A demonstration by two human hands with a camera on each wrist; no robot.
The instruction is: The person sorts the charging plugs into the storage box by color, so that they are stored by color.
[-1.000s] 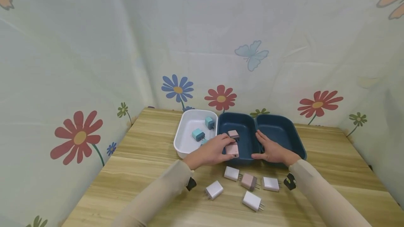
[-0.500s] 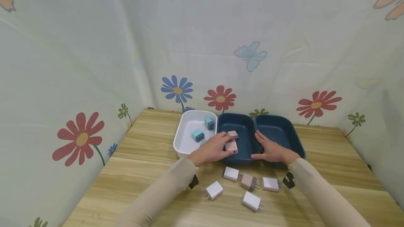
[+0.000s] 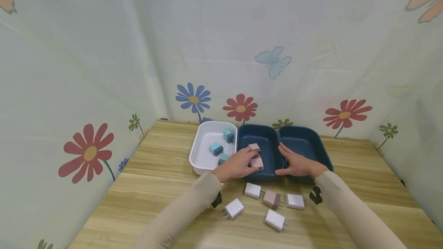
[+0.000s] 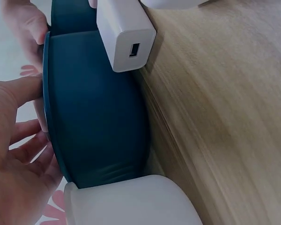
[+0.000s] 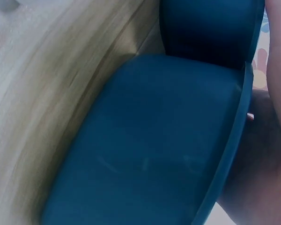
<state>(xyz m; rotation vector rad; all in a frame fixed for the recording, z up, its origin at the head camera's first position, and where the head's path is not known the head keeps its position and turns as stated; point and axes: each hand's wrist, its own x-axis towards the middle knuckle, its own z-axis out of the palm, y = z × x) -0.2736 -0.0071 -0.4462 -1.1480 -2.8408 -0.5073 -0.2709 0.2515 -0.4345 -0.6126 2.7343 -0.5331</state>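
We list: left hand (image 3: pixel 238 164), fingers clamped on pink charger (image 3: pixel 257 163) inside middle bin (image 3: pixel 271 141); second charger (image 3: pixel 254 146) beyond fingertips; right hand (image 3: pixel 300 164), thumb and fingers apart, at bin.

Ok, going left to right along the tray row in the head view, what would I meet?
White tray with teal chargers → middle blue tray, where the left hand grips the nearer pink charger → right blue tray.
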